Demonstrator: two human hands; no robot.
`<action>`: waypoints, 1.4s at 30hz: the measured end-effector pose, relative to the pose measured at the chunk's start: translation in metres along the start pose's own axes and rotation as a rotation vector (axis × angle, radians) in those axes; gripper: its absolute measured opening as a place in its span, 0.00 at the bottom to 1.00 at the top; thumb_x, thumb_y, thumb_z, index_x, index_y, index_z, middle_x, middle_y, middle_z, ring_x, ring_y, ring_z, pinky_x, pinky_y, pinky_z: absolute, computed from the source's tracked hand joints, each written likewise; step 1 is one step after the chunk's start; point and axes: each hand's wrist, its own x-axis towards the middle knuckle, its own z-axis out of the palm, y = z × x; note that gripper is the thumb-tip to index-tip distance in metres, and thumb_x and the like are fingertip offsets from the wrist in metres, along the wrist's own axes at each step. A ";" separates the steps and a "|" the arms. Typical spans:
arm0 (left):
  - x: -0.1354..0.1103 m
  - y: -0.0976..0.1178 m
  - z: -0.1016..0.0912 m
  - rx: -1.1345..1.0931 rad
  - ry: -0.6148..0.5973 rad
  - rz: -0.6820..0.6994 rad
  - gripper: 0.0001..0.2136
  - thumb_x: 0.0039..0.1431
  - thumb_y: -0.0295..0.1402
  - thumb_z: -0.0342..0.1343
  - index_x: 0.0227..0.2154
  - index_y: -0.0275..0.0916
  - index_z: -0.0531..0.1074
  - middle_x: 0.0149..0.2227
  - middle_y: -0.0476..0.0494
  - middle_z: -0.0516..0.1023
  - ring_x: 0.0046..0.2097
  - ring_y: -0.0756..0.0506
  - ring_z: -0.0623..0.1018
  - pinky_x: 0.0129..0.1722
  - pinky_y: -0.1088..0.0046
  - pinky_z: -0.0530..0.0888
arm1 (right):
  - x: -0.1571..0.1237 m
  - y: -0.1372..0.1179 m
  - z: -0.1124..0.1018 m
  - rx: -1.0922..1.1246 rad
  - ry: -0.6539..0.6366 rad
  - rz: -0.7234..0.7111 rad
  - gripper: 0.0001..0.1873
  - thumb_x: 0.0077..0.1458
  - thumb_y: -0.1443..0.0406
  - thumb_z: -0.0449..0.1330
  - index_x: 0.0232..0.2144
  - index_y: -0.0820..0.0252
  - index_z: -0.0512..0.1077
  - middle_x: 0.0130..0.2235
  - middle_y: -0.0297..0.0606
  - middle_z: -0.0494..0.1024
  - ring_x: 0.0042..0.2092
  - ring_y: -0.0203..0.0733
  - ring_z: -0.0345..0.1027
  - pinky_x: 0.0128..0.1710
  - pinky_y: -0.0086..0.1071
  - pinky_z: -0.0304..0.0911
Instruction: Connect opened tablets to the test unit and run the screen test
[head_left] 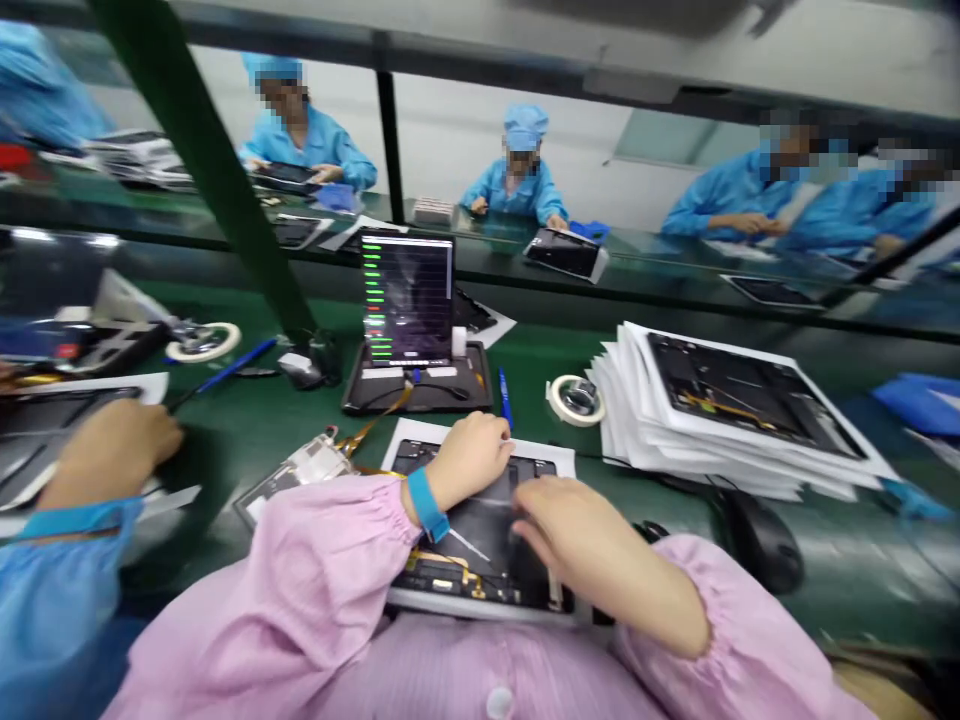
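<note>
An opened tablet [487, 540] with dark internals and gold flex cables lies on a white sheet right in front of me. My left hand [471, 458] rests curled on its far edge, fingers closed, beside a blue pen [505, 398]. On the tablet's right half my right hand [574, 535] presses down, fingers bent together; whether it holds anything is hidden. Both arms wear pink sleeves, with a blue band on the left wrist.
A lit tablet [407, 300] stands in a black tray [420, 392]. A stack of sheets with opened tablets [720, 410] sits right, tape rolls [574, 397] nearby, a black mouse [757, 540] lower right. A neighbour's hand [112, 450] in blue works left. Several blue-clad workers sit behind.
</note>
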 end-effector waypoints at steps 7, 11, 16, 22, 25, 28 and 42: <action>0.007 -0.012 0.031 0.089 -0.069 0.116 0.10 0.61 0.37 0.51 0.30 0.37 0.71 0.33 0.41 0.75 0.38 0.42 0.72 0.38 0.66 0.67 | -0.071 0.067 0.034 0.157 -0.005 0.249 0.13 0.48 0.72 0.62 0.37 0.59 0.68 0.37 0.38 0.74 0.40 0.45 0.67 0.41 0.38 0.60; 0.008 -0.015 0.033 0.102 -0.080 0.169 0.10 0.62 0.36 0.49 0.31 0.36 0.70 0.33 0.40 0.75 0.38 0.42 0.72 0.38 0.65 0.66 | -0.078 0.079 0.058 0.372 0.038 0.259 0.09 0.54 0.70 0.57 0.39 0.58 0.67 0.30 0.33 0.70 0.32 0.38 0.65 0.34 0.32 0.61; 0.007 -0.016 0.034 0.061 -0.097 0.169 0.12 0.63 0.37 0.48 0.31 0.36 0.71 0.32 0.40 0.74 0.37 0.42 0.71 0.39 0.65 0.66 | -0.076 0.091 0.053 0.425 0.390 0.384 0.09 0.60 0.66 0.49 0.39 0.59 0.69 0.35 0.39 0.72 0.36 0.40 0.67 0.38 0.35 0.63; 0.008 -0.021 0.035 -0.092 -0.081 0.135 0.14 0.64 0.39 0.44 0.30 0.37 0.70 0.32 0.42 0.73 0.36 0.44 0.71 0.38 0.68 0.66 | -0.070 0.080 0.049 0.677 0.265 0.234 0.14 0.62 0.61 0.50 0.45 0.55 0.72 0.37 0.37 0.76 0.38 0.38 0.69 0.39 0.32 0.63; 0.008 -0.025 0.036 -0.157 -0.102 0.095 0.15 0.64 0.40 0.44 0.30 0.37 0.69 0.32 0.44 0.73 0.34 0.45 0.71 0.35 0.70 0.65 | -0.068 0.077 0.052 0.589 0.271 0.205 0.11 0.61 0.62 0.53 0.40 0.55 0.75 0.35 0.37 0.76 0.38 0.39 0.68 0.40 0.34 0.62; 0.007 -0.026 0.036 -0.180 -0.115 0.084 0.15 0.63 0.42 0.45 0.29 0.37 0.69 0.31 0.45 0.73 0.34 0.46 0.71 0.33 0.70 0.65 | -0.067 0.078 0.058 0.535 0.272 0.193 0.09 0.60 0.63 0.56 0.39 0.55 0.75 0.35 0.37 0.77 0.39 0.40 0.67 0.41 0.36 0.61; 0.010 -0.020 0.029 -0.180 -0.080 -0.001 0.15 0.63 0.43 0.46 0.31 0.38 0.70 0.30 0.46 0.76 0.33 0.47 0.74 0.31 0.73 0.64 | -0.058 0.056 0.072 0.411 0.384 0.166 0.10 0.62 0.66 0.50 0.42 0.57 0.70 0.40 0.40 0.75 0.43 0.43 0.68 0.44 0.38 0.64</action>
